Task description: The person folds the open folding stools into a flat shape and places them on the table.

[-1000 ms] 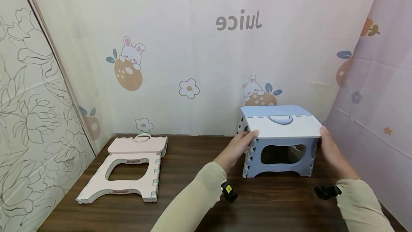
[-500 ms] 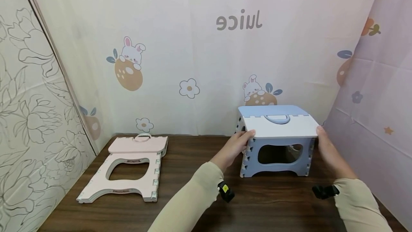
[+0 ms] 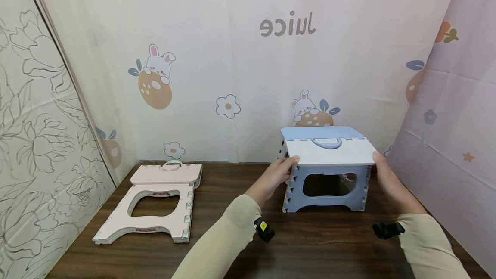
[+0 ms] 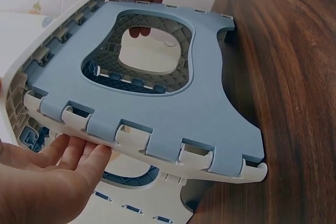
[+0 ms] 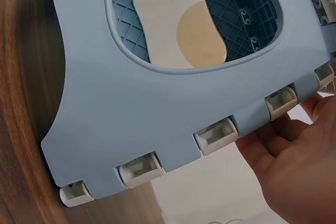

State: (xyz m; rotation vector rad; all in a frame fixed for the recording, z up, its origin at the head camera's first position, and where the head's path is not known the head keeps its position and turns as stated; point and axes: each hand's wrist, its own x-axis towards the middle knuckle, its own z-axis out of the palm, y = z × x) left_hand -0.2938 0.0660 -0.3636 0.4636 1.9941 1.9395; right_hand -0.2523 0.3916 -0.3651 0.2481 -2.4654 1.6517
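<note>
A blue and white folding stool stands unfolded at the right of the table in the head view, its blue front panel facing me and a carry handle on its top. My left hand holds its left side, thumb at the top's edge. In the left wrist view, fingers of the left hand curl under the hinged side edge of the stool. At the opposite side, my right hand grips the stool. The right wrist view has the right hand with fingers partly hidden behind the side panel.
A pink folding stool lies folded flat on the left of the dark wooden table. Behind the table hangs a printed curtain, and a pale fabric wall rises close on the right.
The blue and white stool has shifted a little to the left, with both hands holding it and moving along. The pink stool has stayed where it was.
</note>
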